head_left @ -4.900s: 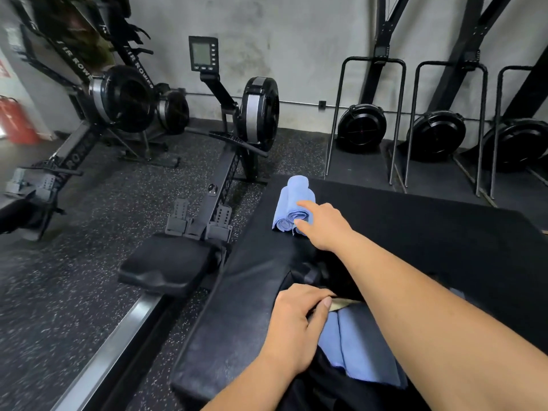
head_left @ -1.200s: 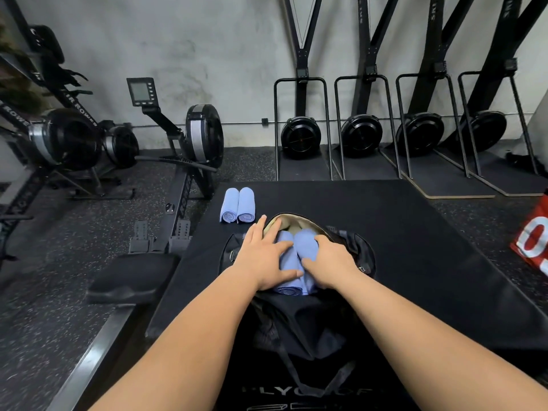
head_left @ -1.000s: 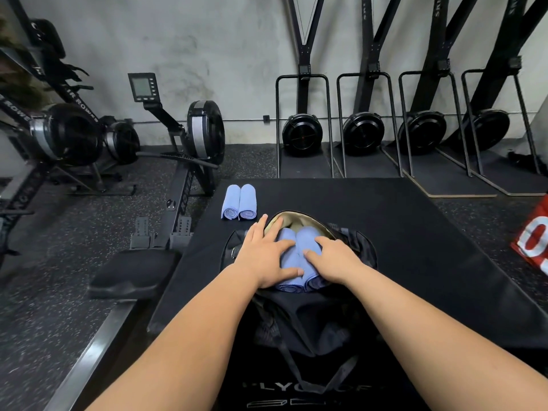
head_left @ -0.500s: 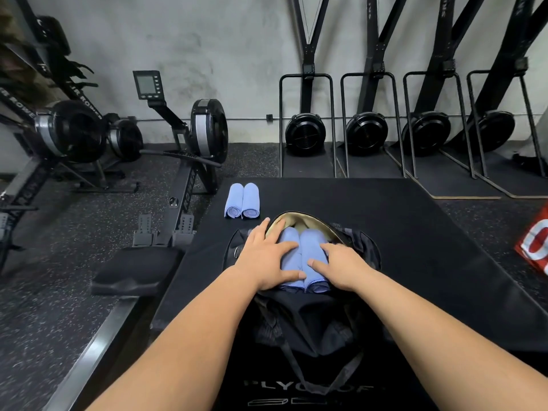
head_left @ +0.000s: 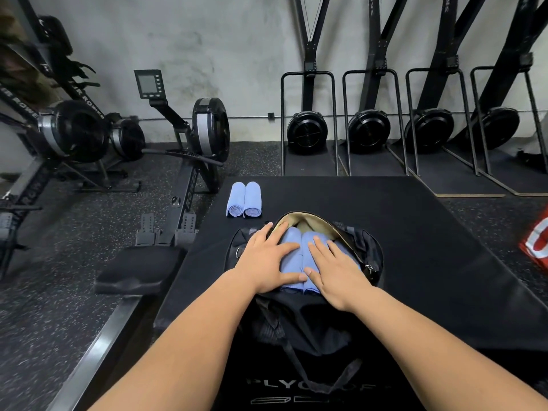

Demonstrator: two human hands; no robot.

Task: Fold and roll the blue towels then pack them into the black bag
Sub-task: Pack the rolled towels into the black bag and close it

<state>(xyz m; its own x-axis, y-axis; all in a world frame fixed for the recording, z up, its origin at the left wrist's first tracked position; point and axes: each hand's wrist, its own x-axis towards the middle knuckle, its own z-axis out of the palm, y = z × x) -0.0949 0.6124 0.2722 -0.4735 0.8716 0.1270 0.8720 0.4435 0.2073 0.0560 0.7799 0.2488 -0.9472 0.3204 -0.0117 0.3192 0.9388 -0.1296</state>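
The coming move likely turns on the two loose rolled towels (head_left: pixel 244 199), which lie side by side and touching on the black padded box (head_left: pixel 430 232), outside the black bag (head_left: pixel 369 250). From the left grip (head_left: pixel 267 262) they sit at about 11 o'clock, just beyond the bag's mouth; from the right grip (head_left: pixel 335 271) they are farther off, nearer 10 o'clock, with the bag and the other arm in between. The left grip is therefore the nearer one for a reach. Each loose roll has its long axis running 12 to 6, spiral ends facing the person.

Both grips are released, not grasping anything: the fingers are straight and spread, palms pressing flat on the packed pair of towels (head_left: pixel 292 247). That pair lies in the bag's open mouth, directly under the grips, axes also 12 to 6, with tan lining showing at 12 o'clock beyond them.

Two rolls are packed and two are left, so the task looks roughly half done on the packing side.
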